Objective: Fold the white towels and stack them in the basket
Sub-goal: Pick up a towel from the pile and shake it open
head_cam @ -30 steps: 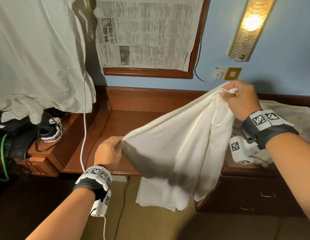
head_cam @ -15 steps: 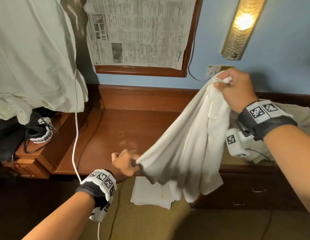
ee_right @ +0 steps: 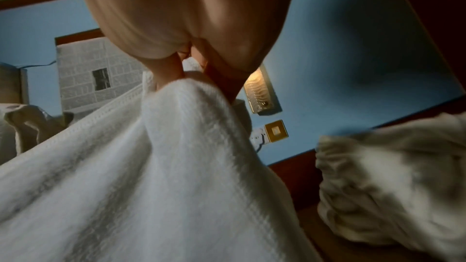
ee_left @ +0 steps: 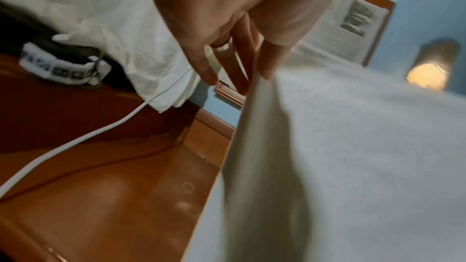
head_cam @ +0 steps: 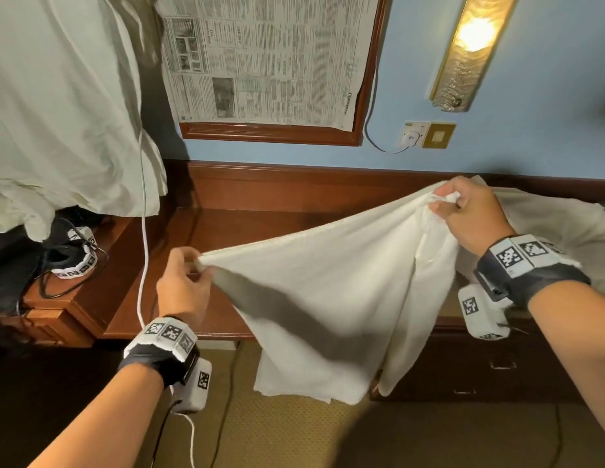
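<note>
White towel [head_cam: 328, 298] hides the desk's [head_cam: 260, 228] right half.

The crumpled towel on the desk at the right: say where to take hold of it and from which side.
Take the crumpled towel by a loose edge along its near side, coming from above and in front. It lies bunched on the desk, its corners hidden in folds, so a raised edge is probably the easiest hold. The left hand and right hand now pinch the held towel.
</note>
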Motion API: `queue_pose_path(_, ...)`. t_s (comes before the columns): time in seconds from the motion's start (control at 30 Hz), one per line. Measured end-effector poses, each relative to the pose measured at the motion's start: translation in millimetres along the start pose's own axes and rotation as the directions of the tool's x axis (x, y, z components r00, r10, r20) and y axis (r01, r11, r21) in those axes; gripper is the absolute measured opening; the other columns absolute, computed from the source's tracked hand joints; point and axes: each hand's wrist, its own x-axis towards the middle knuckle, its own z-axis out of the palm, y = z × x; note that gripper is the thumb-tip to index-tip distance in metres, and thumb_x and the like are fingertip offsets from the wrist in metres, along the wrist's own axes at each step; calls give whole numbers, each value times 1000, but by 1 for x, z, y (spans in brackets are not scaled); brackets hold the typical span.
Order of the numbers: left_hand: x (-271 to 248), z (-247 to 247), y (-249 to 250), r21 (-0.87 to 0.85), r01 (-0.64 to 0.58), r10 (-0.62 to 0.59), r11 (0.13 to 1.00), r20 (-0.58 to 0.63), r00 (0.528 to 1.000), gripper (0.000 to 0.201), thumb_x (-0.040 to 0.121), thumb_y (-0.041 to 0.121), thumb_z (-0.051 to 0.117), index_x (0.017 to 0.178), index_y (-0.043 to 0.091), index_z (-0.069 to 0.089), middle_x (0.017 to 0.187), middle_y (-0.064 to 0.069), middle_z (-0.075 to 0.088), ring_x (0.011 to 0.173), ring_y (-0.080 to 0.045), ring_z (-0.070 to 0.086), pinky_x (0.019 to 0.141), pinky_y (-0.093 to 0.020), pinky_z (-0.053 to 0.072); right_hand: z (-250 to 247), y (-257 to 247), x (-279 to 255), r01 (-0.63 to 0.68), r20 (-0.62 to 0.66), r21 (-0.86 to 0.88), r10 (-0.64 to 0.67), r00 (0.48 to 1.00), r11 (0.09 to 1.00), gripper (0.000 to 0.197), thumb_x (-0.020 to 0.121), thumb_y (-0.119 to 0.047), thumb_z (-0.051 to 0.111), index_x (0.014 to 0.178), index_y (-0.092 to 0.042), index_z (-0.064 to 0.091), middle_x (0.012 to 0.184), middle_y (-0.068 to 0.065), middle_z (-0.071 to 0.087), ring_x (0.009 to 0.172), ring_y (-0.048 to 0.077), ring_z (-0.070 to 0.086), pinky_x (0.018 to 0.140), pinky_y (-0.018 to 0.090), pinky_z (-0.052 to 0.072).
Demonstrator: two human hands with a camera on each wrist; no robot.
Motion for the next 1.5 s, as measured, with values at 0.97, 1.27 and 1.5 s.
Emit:
queue_pose_path(0.97,27,-38,-102,-479,361,-517,800,-245,820,23,96,19,46,104,23,67,91,-6,74,69,-18,75,69,-38,62,81,109,-102,-622,-309,353,715,628,699,31,91,-1,42,118,-10,55,104,15,65,79,30,64,65,28,49)
queue_pose_path(1.27,101,2,-25,-720,138,-508,680,-326,797,21,96,14,42,106,11,60,78,-4,71,75,-24,76,64,-39,63,79,94,3,-291,-264,807,753,603,515,42,72,1,24,102,-22,44,96,19,67,78,31,73,65,42,58)
queue_pose_path(1.5,192,55,-17,-785,158,-545,599,-255,799,18,95,11,44,100,20,59,83,-8,71,76,-24,75,69,-42,62,129,121,110,-303,-251,795,740,624,526,33,81,5,39,93,-23,50,90,15,64,79,36,69,66,51,61)
